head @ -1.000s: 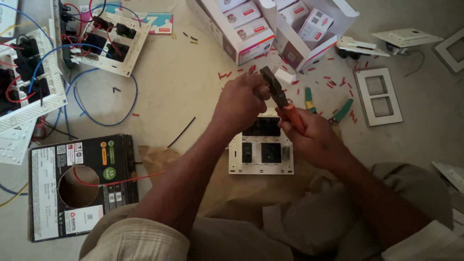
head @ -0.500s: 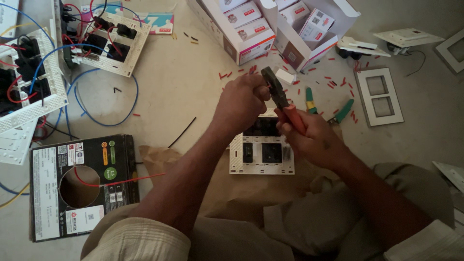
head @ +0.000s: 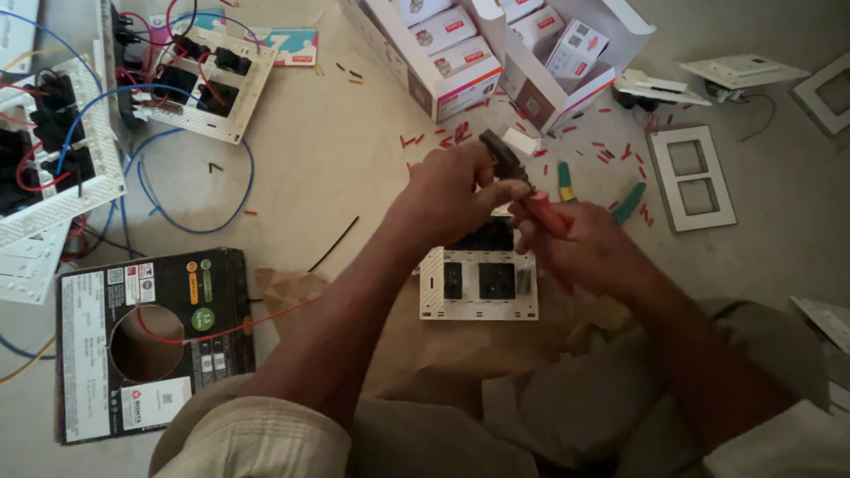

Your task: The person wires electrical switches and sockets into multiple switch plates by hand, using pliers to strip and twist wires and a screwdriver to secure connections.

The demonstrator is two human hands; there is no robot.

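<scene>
My right hand (head: 589, 248) grips the red handles of a pair of pliers (head: 518, 181), whose dark jaws point up and left. My left hand (head: 452, 190) pinches something small at the jaws; what it holds is too small to make out. Both hands hover just above a white switch plate (head: 478, 285) with black modules, lying face down on the floor in front of my knees. Brown paper (head: 292, 288) lies under and beside the plate.
Two wired switch boards (head: 204, 75) with red and blue wires (head: 190, 226) lie at upper left. A black wire-coil box (head: 146, 341) sits at lower left. Open cartons (head: 496, 53) of boxed switches stand at top centre. White frame plates (head: 691, 177) and red wire scraps (head: 620, 155) lie at right.
Both hands stay together over the plate; the pliers have tilted only slightly. Nothing else has moved.
</scene>
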